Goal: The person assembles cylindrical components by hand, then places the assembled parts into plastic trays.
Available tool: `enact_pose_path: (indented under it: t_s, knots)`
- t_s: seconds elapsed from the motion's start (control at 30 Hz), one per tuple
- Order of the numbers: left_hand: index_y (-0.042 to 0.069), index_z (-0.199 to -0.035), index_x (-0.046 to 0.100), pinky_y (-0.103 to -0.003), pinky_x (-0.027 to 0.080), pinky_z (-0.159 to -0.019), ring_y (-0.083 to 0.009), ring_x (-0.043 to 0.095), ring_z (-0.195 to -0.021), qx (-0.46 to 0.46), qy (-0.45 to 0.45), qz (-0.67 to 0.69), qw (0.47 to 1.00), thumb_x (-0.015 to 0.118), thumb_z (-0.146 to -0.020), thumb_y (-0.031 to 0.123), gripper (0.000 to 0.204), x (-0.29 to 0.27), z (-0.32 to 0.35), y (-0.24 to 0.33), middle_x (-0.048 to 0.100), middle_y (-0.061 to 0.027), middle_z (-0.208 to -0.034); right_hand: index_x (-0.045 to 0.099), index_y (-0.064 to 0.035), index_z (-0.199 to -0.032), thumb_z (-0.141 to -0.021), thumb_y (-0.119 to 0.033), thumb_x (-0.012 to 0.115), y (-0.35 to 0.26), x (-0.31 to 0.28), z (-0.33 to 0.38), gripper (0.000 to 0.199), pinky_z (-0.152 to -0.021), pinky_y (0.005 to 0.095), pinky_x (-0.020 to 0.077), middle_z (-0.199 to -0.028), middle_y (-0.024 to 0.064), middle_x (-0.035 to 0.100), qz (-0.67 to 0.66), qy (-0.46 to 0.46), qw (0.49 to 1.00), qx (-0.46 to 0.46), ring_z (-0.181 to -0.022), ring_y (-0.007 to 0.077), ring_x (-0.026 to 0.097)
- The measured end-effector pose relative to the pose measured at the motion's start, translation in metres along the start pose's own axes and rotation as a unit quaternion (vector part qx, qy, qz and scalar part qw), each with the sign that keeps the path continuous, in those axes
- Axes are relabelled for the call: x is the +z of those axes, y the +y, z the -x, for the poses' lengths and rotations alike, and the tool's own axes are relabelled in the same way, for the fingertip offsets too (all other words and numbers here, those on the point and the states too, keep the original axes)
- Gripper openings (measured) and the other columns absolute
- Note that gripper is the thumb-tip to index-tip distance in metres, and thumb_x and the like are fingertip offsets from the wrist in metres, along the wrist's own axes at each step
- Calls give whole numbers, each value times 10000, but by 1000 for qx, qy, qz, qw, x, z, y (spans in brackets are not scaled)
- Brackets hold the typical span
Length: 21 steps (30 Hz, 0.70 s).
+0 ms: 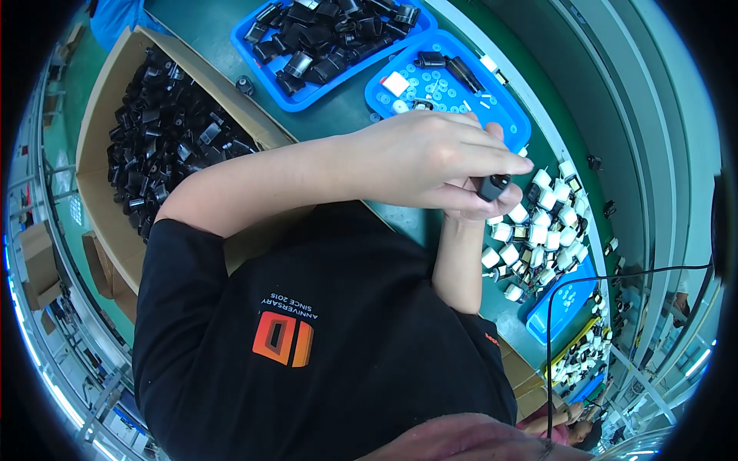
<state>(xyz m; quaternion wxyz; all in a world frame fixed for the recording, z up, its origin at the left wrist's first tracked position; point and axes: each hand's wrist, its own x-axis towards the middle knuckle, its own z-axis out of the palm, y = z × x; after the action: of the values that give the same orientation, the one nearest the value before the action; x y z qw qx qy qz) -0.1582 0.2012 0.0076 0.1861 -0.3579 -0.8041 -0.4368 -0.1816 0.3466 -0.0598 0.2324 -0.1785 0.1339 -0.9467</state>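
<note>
Green work surface, curved by the lens, with a factory line running along its far edge. Nearest me: my own black shirt (323,330) with an orange-and-red emblem fills the lower middle of the view. Above it, both hands meet over the table. My left hand (430,157) reaches across from the left, fingers curled down and pinched narrow around a small black part (493,187). My right hand (484,206) comes up from below and sits under that part, mostly hidden behind the left; I judge it cups or steadies the piece, though its fingers cannot be made out fully. The black part lies at the fingertips of the left hand, toward my right, its long axis roughly level and pointing right and slightly away; the left hand covers more of it and is the nearer of the two. Just right of and below the hands: a heap of small white blocks (538,230) with dark fittings, spilling toward a blue tray (565,307). Beyond the hands: a blue tray of small pale discs (450,96), touching another blue tray of black parts (330,38). Far left: a cardboard box (96,131) heaped with black housings (165,138).
</note>
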Motion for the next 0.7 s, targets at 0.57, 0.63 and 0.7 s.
enact_pose_path:
  t_s: [0.57, 0.63, 0.7]
  knots:
    - [-20, -1420, 336, -473, 278, -1098, -388, 415, -1303, -252, -71, 35, 965, 816, -717, 510, 1003, -2, 8, -7, 439, -238, -1350, 422, 27, -1408, -683, -122, 865, -14, -2, 13, 862, -951, 379, 494, -1161, 182, 596, 139, 51, 989, -3, -1039, 276, 620]
    - [-26, -1387, 369, -464, 304, -1074, -372, 456, -1245, -200, -46, 20, 979, 799, -749, 500, 932, -2, 11, -8, 480, -225, -1301, 438, 17, -1390, -639, -172, 905, -7, -6, 12, 905, -949, 386, 504, -1191, 175, 585, 158, 77, 983, -42, -1047, 274, 619]
    - [-50, -1299, 433, -421, 391, -973, -351, 523, -1122, -149, -17, 86, 985, 789, -766, 520, 858, -2, 10, -14, 535, -209, -1190, 453, 19, -1368, -614, -392, 903, -6, -19, 21, 970, -997, 423, 486, -1283, 178, 551, 289, 113, 945, -99, -1128, 304, 587]
